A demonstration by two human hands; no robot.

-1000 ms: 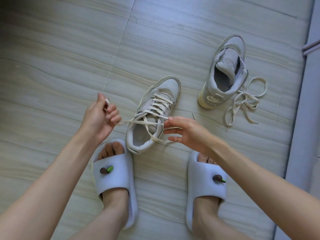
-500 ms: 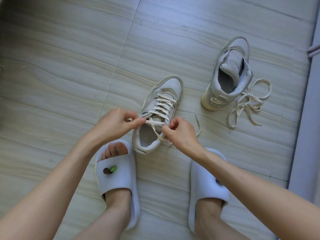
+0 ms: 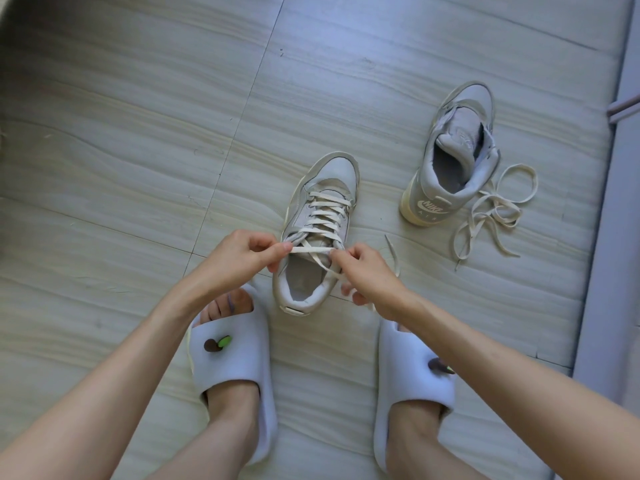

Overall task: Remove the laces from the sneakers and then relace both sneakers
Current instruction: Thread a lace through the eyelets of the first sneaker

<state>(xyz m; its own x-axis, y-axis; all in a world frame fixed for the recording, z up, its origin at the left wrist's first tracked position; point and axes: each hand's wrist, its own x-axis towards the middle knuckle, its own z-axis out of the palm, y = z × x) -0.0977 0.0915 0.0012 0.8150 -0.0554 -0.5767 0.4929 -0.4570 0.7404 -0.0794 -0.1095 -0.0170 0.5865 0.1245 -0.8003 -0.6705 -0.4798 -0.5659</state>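
Head view shows left hand [image 3: 242,252] and right hand [image 3: 363,268] each pinching the lace [image 3: 311,250] taut across the near sneaker [image 3: 320,230], apparently to tighten its top eyelets; second sneaker [image 3: 453,157] lies unlaced.

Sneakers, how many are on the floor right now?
2. The laced sneaker stands between the slippers' toes, its lace held by both hands; the unlaced sneaker sits far right beside a loose lace.

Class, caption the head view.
Both hands pinch a lace across one sneaker; the other sneaker lies unlaced.
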